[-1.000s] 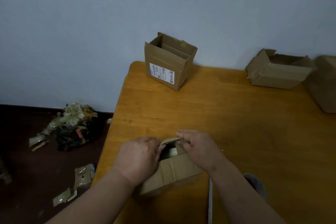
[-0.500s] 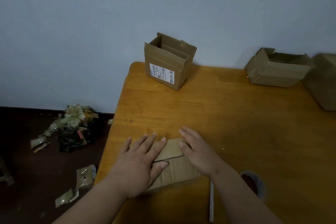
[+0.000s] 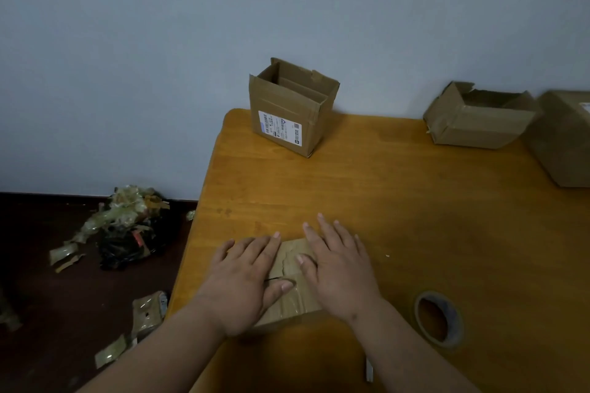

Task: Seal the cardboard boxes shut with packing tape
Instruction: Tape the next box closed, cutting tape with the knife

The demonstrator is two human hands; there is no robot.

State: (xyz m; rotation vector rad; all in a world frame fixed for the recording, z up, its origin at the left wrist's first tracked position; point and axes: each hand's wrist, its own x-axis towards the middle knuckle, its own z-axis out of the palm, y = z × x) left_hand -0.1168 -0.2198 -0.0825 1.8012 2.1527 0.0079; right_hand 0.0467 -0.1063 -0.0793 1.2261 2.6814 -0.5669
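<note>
A small cardboard box [image 3: 292, 292] lies near the table's front left, its top flaps folded down and old shiny tape on its near side. My left hand [image 3: 245, 281] presses flat on the left flap, fingers straight. My right hand [image 3: 338, 268] presses flat on the right flap, thumb on the seam. A roll of packing tape [image 3: 438, 317] lies flat on the table to the right of my right wrist, apart from both hands.
An open box with a white label [image 3: 292, 107] stands at the far left corner of the wooden table [image 3: 415, 207]. Two more boxes [image 3: 479, 116] [image 3: 565, 137] sit at the far right. Tape scraps and a black bag [image 3: 124, 226] litter the floor left of the table. A thin pale tool [image 3: 369, 370] lies near the front edge.
My hands went from pinching the raised flaps to pressing them flat. The right hand has since slid further onto the box top, and the flaps now lie closed.
</note>
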